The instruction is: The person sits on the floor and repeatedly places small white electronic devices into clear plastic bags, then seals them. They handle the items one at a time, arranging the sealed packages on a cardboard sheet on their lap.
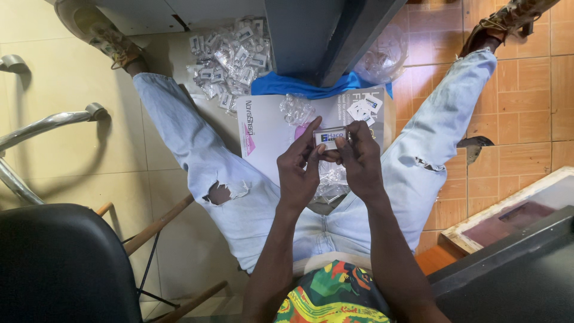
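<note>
Pinching a small white tag (330, 137), left hand (301, 170) and right hand (360, 160) meet at frame centre.
Cardboard box (266, 128) lies beneath; packets pile (230, 57) upper left, dark post (323, 36) above.

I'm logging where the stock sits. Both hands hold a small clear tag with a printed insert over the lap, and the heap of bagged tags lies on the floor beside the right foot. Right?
Not quite. In the head view the heap of bagged tags lies beside the left foot, not the right. The rest stands: left hand and right hand hold the small clear tag over the lap.
</note>
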